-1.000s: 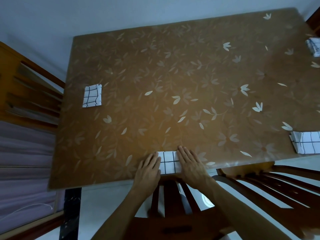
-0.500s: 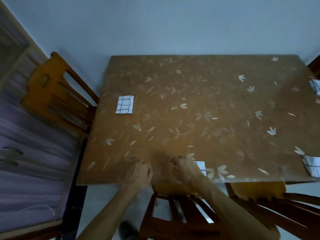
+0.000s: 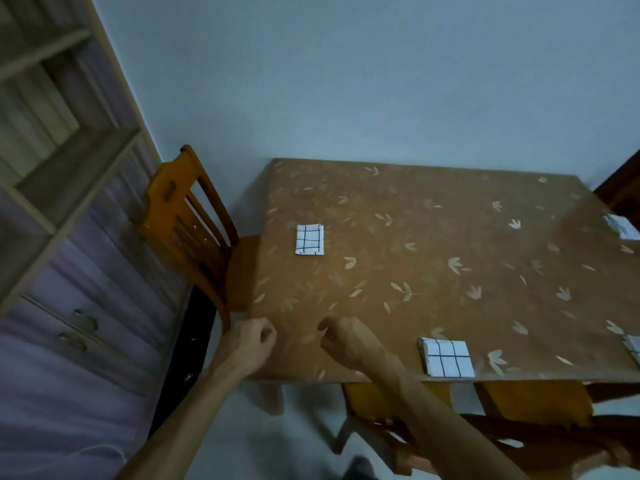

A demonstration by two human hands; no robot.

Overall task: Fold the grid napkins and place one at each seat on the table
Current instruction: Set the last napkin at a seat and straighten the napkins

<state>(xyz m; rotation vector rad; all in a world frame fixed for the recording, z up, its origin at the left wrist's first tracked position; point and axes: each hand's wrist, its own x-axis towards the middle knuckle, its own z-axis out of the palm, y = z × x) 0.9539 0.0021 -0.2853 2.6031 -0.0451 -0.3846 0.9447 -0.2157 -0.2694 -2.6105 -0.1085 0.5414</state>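
Grid napkin (image 3: 446, 357) on table (image 3: 433, 237) | left hand (image 3: 247, 344), right hand (image 3: 341, 342) — grip clenched, empty | chair (image 3: 183, 220) at end

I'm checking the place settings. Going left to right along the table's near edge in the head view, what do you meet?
left hand → right hand → near napkin → cut-off napkin at the frame's right edge

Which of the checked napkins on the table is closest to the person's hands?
The napkin at the near edge, just right of the right hand; the others lie farther off.
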